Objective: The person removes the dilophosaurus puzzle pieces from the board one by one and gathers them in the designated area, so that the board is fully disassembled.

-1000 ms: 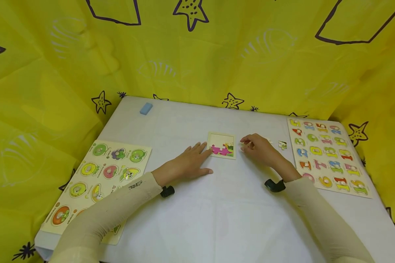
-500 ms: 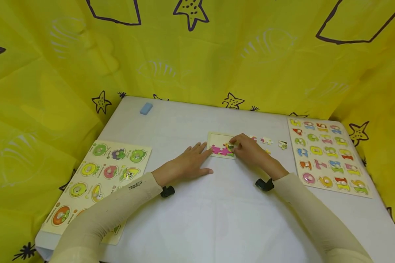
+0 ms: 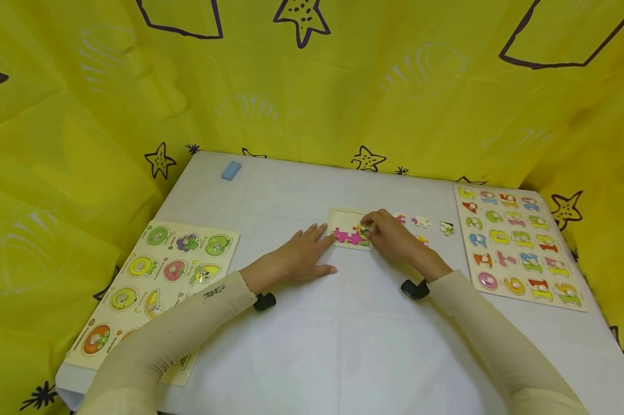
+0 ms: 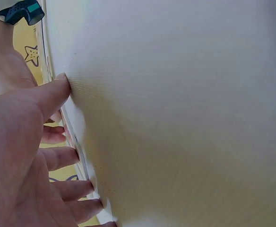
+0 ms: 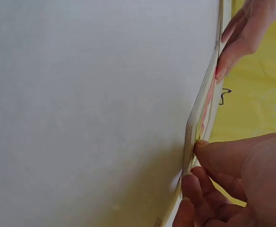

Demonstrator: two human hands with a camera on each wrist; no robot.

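Observation:
A small square jigsaw tray (image 3: 345,219) lies mid-table, with pink pieces (image 3: 347,237) set along its lower part. My left hand (image 3: 299,256) rests flat on the table with fingers spread, one fingertip on the tray's left edge. My right hand (image 3: 395,239) is over the tray's right side, thumb and fingers curled together and pinching a jigsaw piece (image 3: 363,230) that they mostly hide. In the right wrist view, the thumb (image 5: 223,153) presses at the tray's raised edge (image 5: 202,101). Loose jigsaw pieces (image 3: 421,221) lie right of the tray, partly behind the right hand.
A fruit peg board (image 3: 177,253) lies on the left, partly under the left sleeve. On the right is a number peg board (image 3: 519,248), with another loose jigsaw piece (image 3: 446,229) beside it. A blue block (image 3: 231,171) sits at the back left. Yellow curtain (image 3: 312,104) surrounds the table.
My right hand has moved left from beside the tray to over its right side, uncovering loose pieces behind it. It has barely moved in the last half second. My left hand stays in place.

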